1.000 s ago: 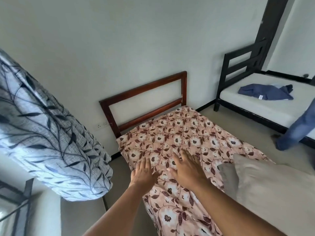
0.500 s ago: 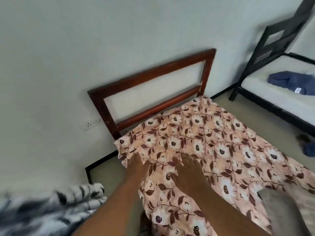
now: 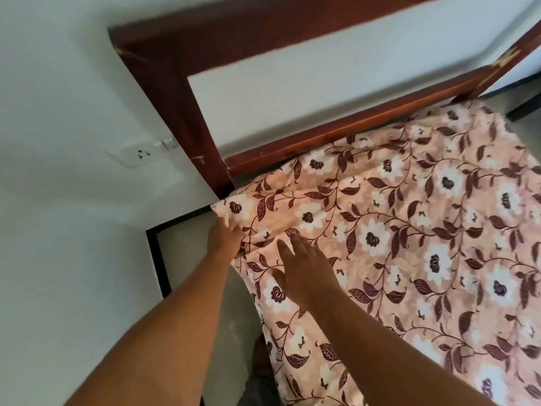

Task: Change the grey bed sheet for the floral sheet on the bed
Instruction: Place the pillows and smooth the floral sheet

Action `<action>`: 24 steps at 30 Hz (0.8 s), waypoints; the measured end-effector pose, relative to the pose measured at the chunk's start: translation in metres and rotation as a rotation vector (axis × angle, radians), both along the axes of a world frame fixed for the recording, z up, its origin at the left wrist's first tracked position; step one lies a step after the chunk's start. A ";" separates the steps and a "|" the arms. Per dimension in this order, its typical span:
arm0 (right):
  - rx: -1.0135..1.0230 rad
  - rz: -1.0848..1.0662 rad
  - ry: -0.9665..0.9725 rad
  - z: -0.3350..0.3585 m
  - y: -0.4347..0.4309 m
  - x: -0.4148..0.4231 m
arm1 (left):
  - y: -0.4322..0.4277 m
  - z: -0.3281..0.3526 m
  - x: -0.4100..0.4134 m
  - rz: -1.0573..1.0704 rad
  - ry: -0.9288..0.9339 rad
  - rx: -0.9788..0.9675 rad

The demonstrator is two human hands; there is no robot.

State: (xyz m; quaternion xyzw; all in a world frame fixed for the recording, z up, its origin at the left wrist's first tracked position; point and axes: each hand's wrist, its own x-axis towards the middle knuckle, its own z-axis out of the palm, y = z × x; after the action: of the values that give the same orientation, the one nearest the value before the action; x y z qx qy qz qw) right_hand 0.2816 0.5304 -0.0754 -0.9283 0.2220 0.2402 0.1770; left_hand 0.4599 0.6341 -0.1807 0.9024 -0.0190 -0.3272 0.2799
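Observation:
The pink floral sheet [image 3: 409,230] with white flowers and dark red leaves covers the bed up to the brown wooden headboard [image 3: 181,92]. My left hand [image 3: 224,237] is at the sheet's near-left corner by the headboard post, its fingers tucked under the fabric edge and gripping it. My right hand [image 3: 304,265] lies flat on the sheet just right of that corner, fingers straight and pressing down. No grey sheet is in view.
A white wall with a socket plate [image 3: 143,155] stands left of the headboard. A narrow strip of floor [image 3: 187,259] with black skirting runs between wall and bed. The sheet's side hangs down over the bed's left edge.
The view has closed in on the headboard corner. Both hands have slid up the sheet toward that corner, and my left hand now grips the corner's edge. The other bed has left the view.

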 end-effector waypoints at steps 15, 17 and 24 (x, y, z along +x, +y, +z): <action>0.031 0.007 -0.026 -0.119 -0.003 0.070 | 0.004 -0.058 0.072 0.473 -0.273 -0.239; 0.039 0.049 -0.064 -0.121 0.003 0.078 | 0.008 -0.057 0.074 0.574 -0.277 -0.290; -0.074 0.071 -0.114 -0.128 -0.004 0.088 | -0.001 -0.072 0.053 0.287 -0.363 -0.040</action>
State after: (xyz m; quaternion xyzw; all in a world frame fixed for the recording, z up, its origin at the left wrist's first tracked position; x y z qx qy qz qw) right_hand 0.3694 0.5264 -0.2031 -0.9536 0.1874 0.1847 0.1462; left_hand 0.5133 0.6328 -0.2529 0.9341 0.0529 -0.1159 0.3334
